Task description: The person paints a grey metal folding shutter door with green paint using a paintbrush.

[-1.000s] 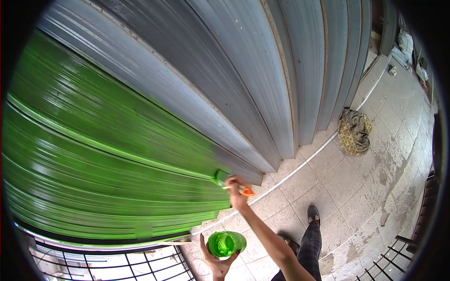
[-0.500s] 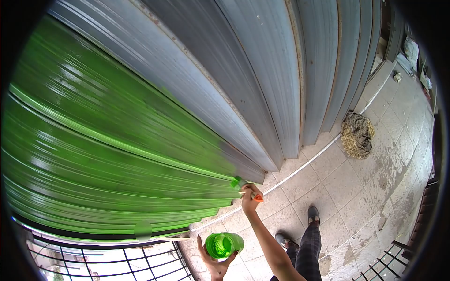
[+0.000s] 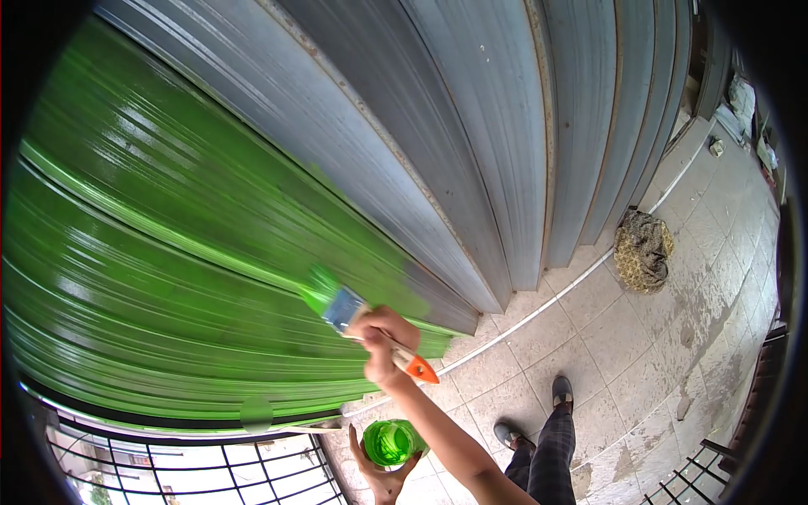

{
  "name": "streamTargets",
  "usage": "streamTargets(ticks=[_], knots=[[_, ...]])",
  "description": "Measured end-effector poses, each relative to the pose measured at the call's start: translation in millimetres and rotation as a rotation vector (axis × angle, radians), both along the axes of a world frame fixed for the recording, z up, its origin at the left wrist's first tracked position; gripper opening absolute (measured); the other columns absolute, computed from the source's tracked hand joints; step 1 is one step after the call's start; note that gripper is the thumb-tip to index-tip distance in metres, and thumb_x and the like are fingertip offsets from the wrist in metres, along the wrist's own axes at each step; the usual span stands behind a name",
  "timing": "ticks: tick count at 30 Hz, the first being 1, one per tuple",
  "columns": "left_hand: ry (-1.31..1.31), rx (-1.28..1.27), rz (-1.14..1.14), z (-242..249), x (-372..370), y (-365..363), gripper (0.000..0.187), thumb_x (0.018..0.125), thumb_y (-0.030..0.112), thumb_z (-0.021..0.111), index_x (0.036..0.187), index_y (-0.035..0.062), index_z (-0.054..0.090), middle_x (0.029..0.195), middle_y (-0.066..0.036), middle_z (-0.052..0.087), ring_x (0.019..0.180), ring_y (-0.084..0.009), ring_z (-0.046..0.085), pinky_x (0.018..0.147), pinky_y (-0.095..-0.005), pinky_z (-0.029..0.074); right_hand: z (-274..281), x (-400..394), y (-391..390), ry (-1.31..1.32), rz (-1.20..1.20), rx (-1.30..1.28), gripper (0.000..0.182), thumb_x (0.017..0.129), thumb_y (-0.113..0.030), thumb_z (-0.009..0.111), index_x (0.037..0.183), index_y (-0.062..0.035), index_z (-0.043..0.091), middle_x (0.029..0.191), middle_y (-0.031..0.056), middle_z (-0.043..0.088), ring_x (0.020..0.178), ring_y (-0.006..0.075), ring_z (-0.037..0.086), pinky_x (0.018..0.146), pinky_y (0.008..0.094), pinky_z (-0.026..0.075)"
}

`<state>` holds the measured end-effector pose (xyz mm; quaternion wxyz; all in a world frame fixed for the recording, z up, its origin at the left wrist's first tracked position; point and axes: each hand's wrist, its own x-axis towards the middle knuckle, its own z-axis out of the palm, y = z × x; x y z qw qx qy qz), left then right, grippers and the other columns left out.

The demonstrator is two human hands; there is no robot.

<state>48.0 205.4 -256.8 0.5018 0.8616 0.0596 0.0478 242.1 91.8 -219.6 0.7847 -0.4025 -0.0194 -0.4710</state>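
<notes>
My right hand is closed round the handle of a paintbrush that has a grey metal band and an orange handle tip. Its green bristles press against the ribbed metal wall, whose left part is coated in wet green paint. Bare grey metal shows on the right part of the wall. Lower down, my left hand wraps round a container of green paint, held upright with its open mouth facing up.
A patterned cloth lies bunched on the tiled floor at the right. Black window bars show at the lower left. My feet stand on the tiles. Bags and debris sit at the far upper right.
My right hand has moved up and to the left, carrying the brush from the bottom edge of the wall onto its green part. The paint container stays nearly in place.
</notes>
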Motion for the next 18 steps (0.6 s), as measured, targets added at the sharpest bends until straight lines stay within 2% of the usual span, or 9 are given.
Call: streamTargets(ticks=[2,3,4,6,8,11,16,18], knots=[[-0.014,-0.056,-0.005,-8,0,3,0.12,0.051,0.011,0.086,0.143,0.0005,0.01,0.116,-0.019,0.047,0.105,-0.0297,0.054,0.092,-0.041,0.048,-49,-6,2,0.057,0.019,0.055,0.036,0.094,-0.031,0.049,0.071,-0.0056,0.06,0.061,0.003,0.058,0.044,0.0077,0.046,0.039,0.0251,0.037],[-0.007,-0.075,-0.002,-10,0,3,0.12,0.051,0.011,0.086,0.143,0.001,0.01,0.116,-0.019,0.047,0.105,-0.0297,0.054,0.092,-0.0413,0.048,-82,-9,7,0.129,0.028,0.089,0.032,0.093,-0.027,0.049,0.072,-0.0046,0.059,0.061,0.0046,0.058,0.045,0.0075,0.046,0.039,0.0246,0.037],[-0.001,-0.092,0.0,-12,-1,2,0.12,0.05,0.01,0.086,0.144,0.0014,0.01,0.116,-0.019,0.047,0.105,-0.0297,0.054,0.092,-0.0417,0.049,-105,-19,2,0.208,0.105,0.122,0.018,0.083,-0.012,0.049,0.076,0.0014,0.059,0.064,0.0049,0.057,0.05,0.0059,0.049,0.043,0.0197,0.037],[0.006,-0.099,-0.008,-17,-1,1,0.12,0.051,0.01,0.086,0.144,0.002,0.01,0.118,-0.019,0.046,0.106,-0.03,0.053,0.093,-0.0426,0.048,-166,-23,7,0.305,0.115,0.164,0.016,0.083,-0.007,0.046,0.076,0.001,0.058,0.064,0.003,0.056,0.05,0.0044,0.046,0.044,0.0191,0.037],[0.008,-0.102,-0.019,-17,-1,-3,0.12,0.051,0.009,0.086,0.144,0.0023,0.01,0.12,-0.019,0.044,0.107,-0.0301,0.053,0.094,-0.043,0.048,-180,-32,0,0.474,0.046,0.238,0.015,0.083,-0.006,0.046,0.076,0.0007,0.058,0.064,0.0019,0.055,0.05,0.0038,0.045,0.044,0.0192,0.037],[-0.003,-0.086,-0.039,-12,1,-9,0.121,0.05,0.009,0.086,0.144,0.0023,0.01,0.124,-0.019,0.04,0.109,-0.03,0.051,0.094,-0.043,0.048,-180,-29,-2,0.485,-0.033,0.202,0.016,0.083,-0.004,0.044,0.076,0.0009,0.058,0.065,0.0018,0.055,0.051,0.0034,0.046,0.044,0.0187,0.038],[0.024,-0.038,-0.048,-17,-3,-4,0.122,0.05,0.01,0.087,0.144,0.0023,0.01,0.126,-0.018,0.038,0.109,-0.0296,0.051,0.095,-0.0424,0.047,-28,-14,-14,0.13,0.105,0.153,0.019,0.081,-0.003,0.042,0.074,0.002,0.059,0.063,0.0074,0.058,0.046,0.0068,0.047,0.039,0.0203,0.038],[0.016,-0.064,-0.034,-13,-2,-8,0.122,0.05,0.01,0.087,0.144,0.0027,0.01,0.123,-0.018,0.041,0.109,-0.0294,0.051,0.095,-0.0422,0.047,8,-15,-30,0.001,0.154,0.167,0.019,0.078,-0.004,0.042,0.073,0.0023,0.059,0.062,0.0089,0.058,0.045,0.0079,0.047,0.038,0.0206,0.038]])
